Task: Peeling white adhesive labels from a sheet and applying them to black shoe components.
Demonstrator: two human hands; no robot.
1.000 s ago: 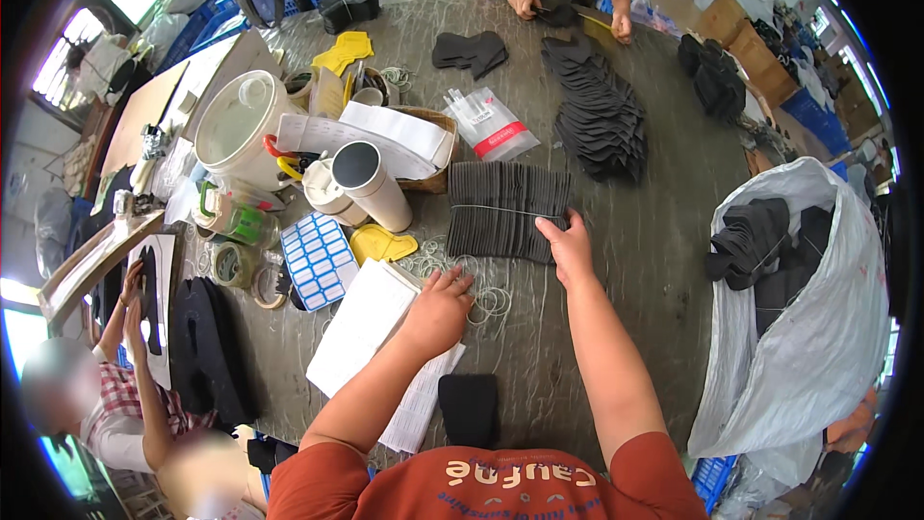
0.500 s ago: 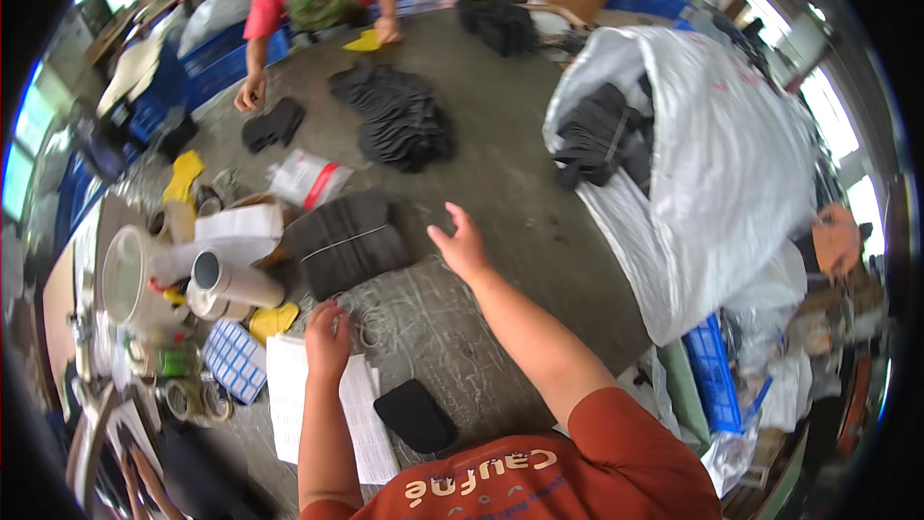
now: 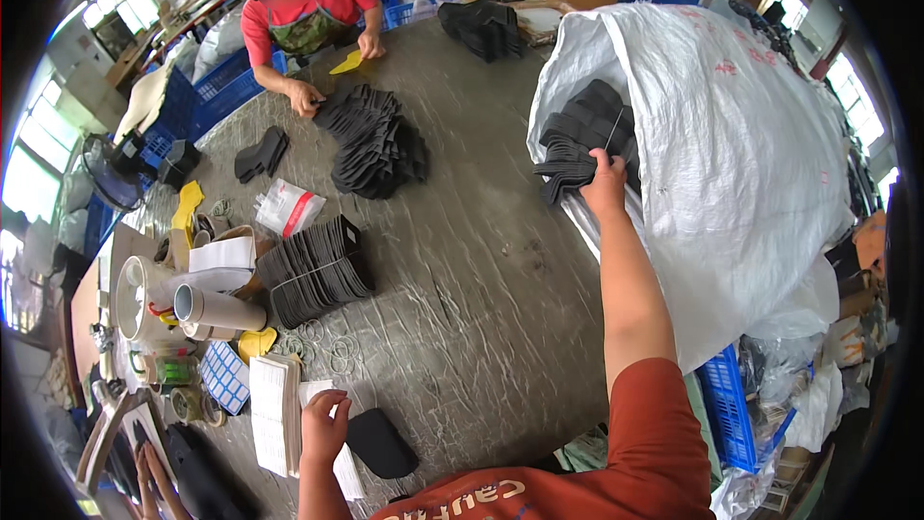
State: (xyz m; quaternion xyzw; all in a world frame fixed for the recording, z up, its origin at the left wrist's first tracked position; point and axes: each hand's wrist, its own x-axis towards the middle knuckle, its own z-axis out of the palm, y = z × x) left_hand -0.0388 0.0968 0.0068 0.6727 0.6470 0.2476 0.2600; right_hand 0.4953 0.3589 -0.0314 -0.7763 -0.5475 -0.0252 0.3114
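A: Right hand [image 3: 604, 185]: we close our fingers on a bundle of black pieces [image 3: 574, 159] in the white sack [image 3: 731, 164], far right, mouth tipped toward us for reach.

B: Left hand [image 3: 325, 429]: near left, fingers loosely curled, pinning the white paper stack [image 3: 274, 409] flat on the table [image 3: 481, 299].

Daylight is bright and even, coming from windows [image 3: 38, 149] past the table's [image 3: 500, 279] left edge and others beyond its far right corner; both are blown out white. Shadows under the piles are soft and short. The white sack [image 3: 741, 154] glares slightly. Fisheye bending curves the rim into a black vignette, and detail smears there.
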